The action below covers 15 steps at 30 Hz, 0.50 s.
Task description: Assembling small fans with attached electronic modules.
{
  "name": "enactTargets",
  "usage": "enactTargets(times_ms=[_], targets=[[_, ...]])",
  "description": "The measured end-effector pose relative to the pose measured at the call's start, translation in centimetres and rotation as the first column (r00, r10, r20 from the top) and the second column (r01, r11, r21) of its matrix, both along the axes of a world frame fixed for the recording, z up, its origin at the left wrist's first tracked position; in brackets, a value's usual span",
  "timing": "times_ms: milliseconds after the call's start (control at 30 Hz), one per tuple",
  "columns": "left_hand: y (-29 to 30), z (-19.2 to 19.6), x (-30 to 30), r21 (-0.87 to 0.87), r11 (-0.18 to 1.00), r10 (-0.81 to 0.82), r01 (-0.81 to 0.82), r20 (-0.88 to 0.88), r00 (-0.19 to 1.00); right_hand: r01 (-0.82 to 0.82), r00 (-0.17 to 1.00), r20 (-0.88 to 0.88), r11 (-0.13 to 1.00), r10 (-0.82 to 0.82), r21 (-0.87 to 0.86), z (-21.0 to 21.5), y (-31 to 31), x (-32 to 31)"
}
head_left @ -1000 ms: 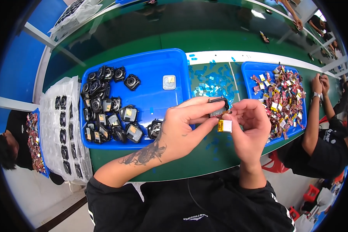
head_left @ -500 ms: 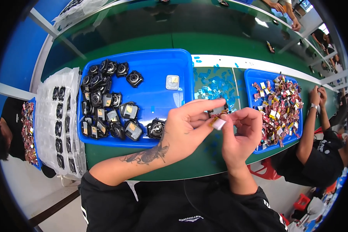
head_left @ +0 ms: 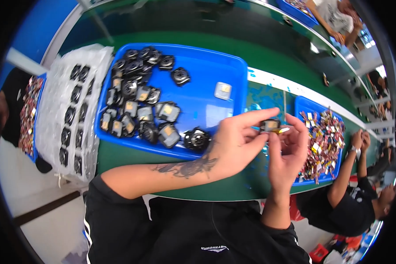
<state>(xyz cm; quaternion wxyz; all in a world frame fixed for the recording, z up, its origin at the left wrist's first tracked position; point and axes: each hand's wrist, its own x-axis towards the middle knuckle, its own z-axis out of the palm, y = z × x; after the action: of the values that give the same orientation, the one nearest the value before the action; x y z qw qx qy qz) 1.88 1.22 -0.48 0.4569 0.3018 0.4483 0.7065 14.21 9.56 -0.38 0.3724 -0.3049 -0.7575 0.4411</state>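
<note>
My left hand point(head_left: 238, 143) pinches a small dark, squarish watch module point(head_left: 269, 126) between thumb and fingers, above the green table. Close against it, my right hand point(head_left: 288, 154) has its fingers curled at a small yellow-and-white part point(head_left: 282, 130). Whether that part is still joined to the module cannot be made out. Left of my hands, a blue tray point(head_left: 202, 97) holds several black watch modules point(head_left: 168, 112), heaped mostly along its left side. A pale square piece point(head_left: 223, 90) lies apart toward the tray's right side.
On the right, another blue tray point(head_left: 300, 104) is heaped with small red, white and yellow parts point(head_left: 323, 145). Blue film scraps point(head_left: 265, 97) litter the table between the trays. Clear plastic packaging point(head_left: 50, 105) with watch modules stands at left. A co-worker point(head_left: 347, 202) sits at right.
The view has shifted, so the trays appear further right. The module between my hands has turned, showing its dark face, and the white part shows less beside my right fingers.
</note>
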Motion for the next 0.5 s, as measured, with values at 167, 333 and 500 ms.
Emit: enactTargets(times_ms=[167,333,500], targets=[[-0.1,1.4,-2.1,-0.103,0.995,-0.030,0.011,-0.182,0.983,-0.137,0.989,0.026,0.971,0.145,-0.194,1.7,2.7,-0.9],[1.2,0.0,-9.0,-0.114,0.919,-0.184,-0.378,-0.970,-0.156,-0.323,0.893,0.343,0.946,0.293,0.031,2.8,15.3,-6.1],[-1.3,-4.0,-10.8,0.073,0.953,-0.039,-0.294,-0.933,-0.359,0.034,0.865,0.501,0.995,0.020,-0.098,-0.8,21.3,-12.9]])
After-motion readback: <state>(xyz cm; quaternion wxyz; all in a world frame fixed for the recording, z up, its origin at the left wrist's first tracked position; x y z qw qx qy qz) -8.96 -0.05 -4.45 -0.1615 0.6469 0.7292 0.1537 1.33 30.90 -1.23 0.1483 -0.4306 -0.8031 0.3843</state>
